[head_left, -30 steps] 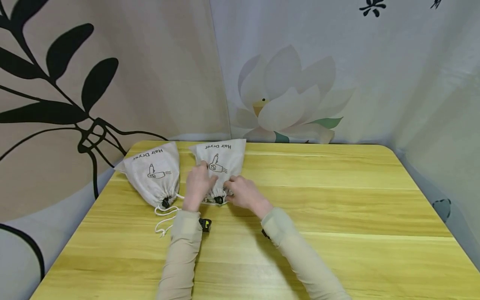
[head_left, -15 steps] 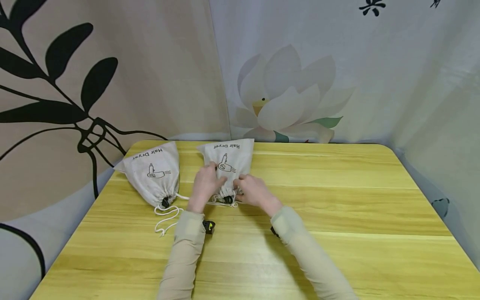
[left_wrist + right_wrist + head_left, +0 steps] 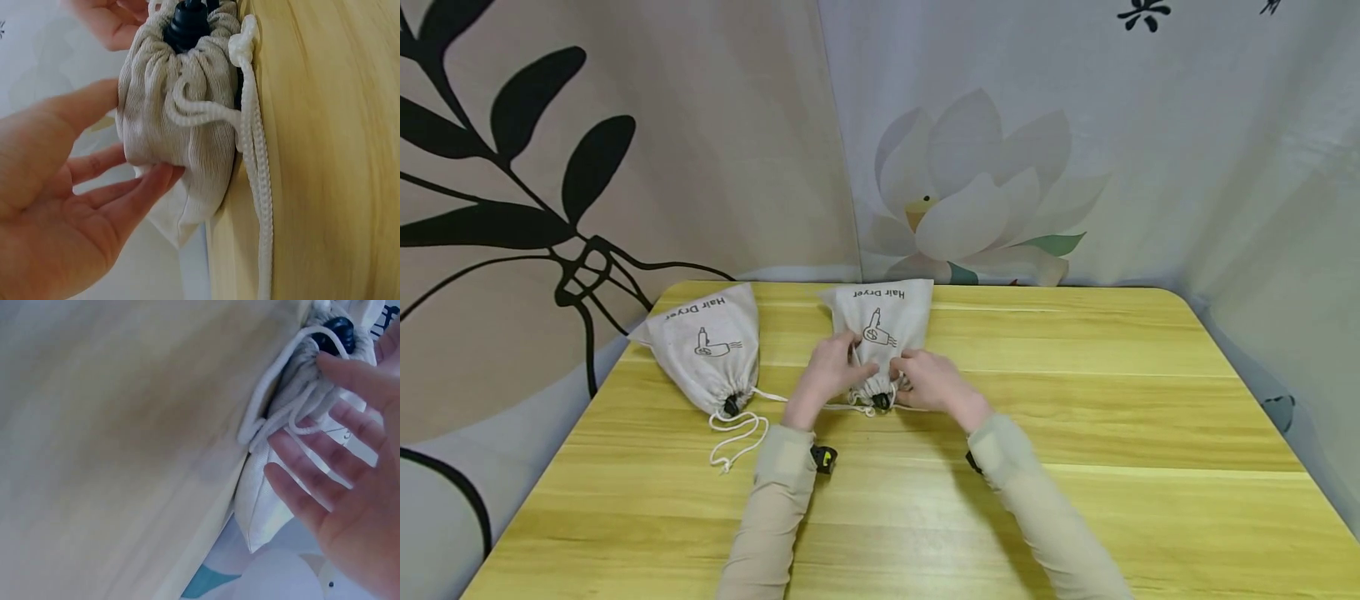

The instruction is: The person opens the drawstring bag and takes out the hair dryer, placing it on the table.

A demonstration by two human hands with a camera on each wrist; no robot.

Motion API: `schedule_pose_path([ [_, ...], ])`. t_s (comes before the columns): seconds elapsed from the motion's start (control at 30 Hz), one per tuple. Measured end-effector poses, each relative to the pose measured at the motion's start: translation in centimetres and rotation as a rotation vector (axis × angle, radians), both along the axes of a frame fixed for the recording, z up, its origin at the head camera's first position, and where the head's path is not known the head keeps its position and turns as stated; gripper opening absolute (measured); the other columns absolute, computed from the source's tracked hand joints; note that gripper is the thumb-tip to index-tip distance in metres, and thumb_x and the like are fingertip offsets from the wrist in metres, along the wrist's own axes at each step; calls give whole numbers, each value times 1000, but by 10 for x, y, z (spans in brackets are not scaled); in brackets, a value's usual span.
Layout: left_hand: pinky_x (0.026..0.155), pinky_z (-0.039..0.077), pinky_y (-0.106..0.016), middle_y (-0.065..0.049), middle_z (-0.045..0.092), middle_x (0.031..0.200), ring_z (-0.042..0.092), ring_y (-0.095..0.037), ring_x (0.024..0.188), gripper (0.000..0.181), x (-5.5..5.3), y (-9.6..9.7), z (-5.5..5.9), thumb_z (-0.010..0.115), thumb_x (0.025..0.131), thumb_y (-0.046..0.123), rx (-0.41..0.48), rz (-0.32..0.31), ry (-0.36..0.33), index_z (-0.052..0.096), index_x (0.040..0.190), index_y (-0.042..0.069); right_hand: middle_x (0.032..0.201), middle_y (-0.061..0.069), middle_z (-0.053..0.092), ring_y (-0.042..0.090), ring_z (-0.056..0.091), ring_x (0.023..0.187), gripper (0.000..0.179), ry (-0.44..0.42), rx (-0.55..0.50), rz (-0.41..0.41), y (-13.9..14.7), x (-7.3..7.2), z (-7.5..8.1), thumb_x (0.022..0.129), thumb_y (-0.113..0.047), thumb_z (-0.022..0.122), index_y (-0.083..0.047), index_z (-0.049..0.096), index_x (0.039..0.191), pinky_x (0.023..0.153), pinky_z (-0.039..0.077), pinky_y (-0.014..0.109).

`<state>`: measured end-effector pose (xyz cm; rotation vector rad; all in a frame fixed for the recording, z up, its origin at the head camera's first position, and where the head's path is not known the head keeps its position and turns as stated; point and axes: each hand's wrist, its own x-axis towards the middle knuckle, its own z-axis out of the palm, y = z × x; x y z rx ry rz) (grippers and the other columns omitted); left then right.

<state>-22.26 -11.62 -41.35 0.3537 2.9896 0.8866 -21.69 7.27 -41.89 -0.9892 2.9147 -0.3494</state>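
A pale drawstring bag [image 3: 910, 312], printed "Hair Dryer" with a line drawing, lies near the table's far edge. Its gathered mouth faces me, and a black ribbed piece [image 3: 187, 28] pokes out. My left hand [image 3: 831, 367] holds the bag's left side, thumb and fingertips on the cloth in the left wrist view. On the other side my right hand [image 3: 936, 383] grips near the mouth, its thumb by the black piece and its fingers at the white cord [image 3: 275, 369]. What the bag contains is hidden.
A second, matching bag [image 3: 718, 333] lies to the left, its white cord [image 3: 730, 446] trailing toward me. Both bags are on a yellow wood-grain table [image 3: 1075, 400]. Behind the far edge hangs a printed curtain [image 3: 737, 125].
Both hands have slid the bag to the right along the far part of the table, widening the gap from the second bag. The second bag has stayed put.
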Motion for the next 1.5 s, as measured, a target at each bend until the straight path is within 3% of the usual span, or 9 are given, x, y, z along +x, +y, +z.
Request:
schedule_pose_path([
  [0.23, 71, 45, -29, -8, 58, 93, 51, -19, 83, 53, 2, 7, 0, 77, 77, 32, 43, -82, -70, 56, 115, 2, 98, 2, 62, 20, 61, 87, 27, -61, 25, -24, 15, 2, 5, 77, -29, 72, -17, 64, 101, 70, 53, 36],
  [0.53, 82, 50, -34, -11, 60, 105, 56, -21, 92, 71, 5, 17, -3, 85, 67, 31, 58, -174, -116, 51, 122, 1, 90, 0, 61, 16, 58, 76, 22, -1, 58, -65, 25, 4, 3, 74, -22, 69, -16, 66, 95, 61, 48, 30],
  [0.8, 106, 42, -40, -20, 54, 128, 53, -32, 118, 88, 8, 30, -6, 88, 63, 26, 15, -223, -105, 41, 132, -3, 90, 1, 61, 18, 58, 77, 22, 3, 73, -87, 33, 7, 4, 74, -22, 69, -15, 66, 95, 61, 48, 33],
  [1.0, 102, 45, -38, -15, 56, 122, 56, -29, 112, 77, 7, 43, -10, 86, 66, 22, -15, -252, -47, 42, 125, 0, 87, 2, 59, 18, 57, 74, 22, 6, 77, -103, 43, 6, 4, 73, -21, 69, -14, 65, 93, 58, 47, 32],
  [1.2, 97, 49, -38, -19, 56, 117, 58, -29, 105, 72, 4, 57, -13, 84, 69, 15, -26, -297, 13, 41, 124, -4, 87, 4, 60, 19, 56, 74, 22, -8, 68, -129, 52, 6, 4, 74, -21, 71, -12, 64, 93, 59, 47, 32],
  [1.4, 99, 48, -37, -18, 51, 127, 57, -28, 110, 72, 0, 68, -13, 80, 74, 12, -70, -303, -9, 38, 131, -2, 88, 5, 61, 19, 57, 74, 23, -4, 56, -153, 59, 4, 2, 74, -23, 71, -11, 63, 92, 60, 48, 32],
  [1.5, 102, 46, -40, -20, 47, 135, 54, -32, 117, 78, 2, 71, -12, 81, 73, 15, -79, -276, 12, 38, 137, 1, 84, 4, 59, 18, 55, 70, 22, 14, 50, -163, 62, 4, 2, 74, -23, 71, -11, 61, 89, 58, 47, 31],
])
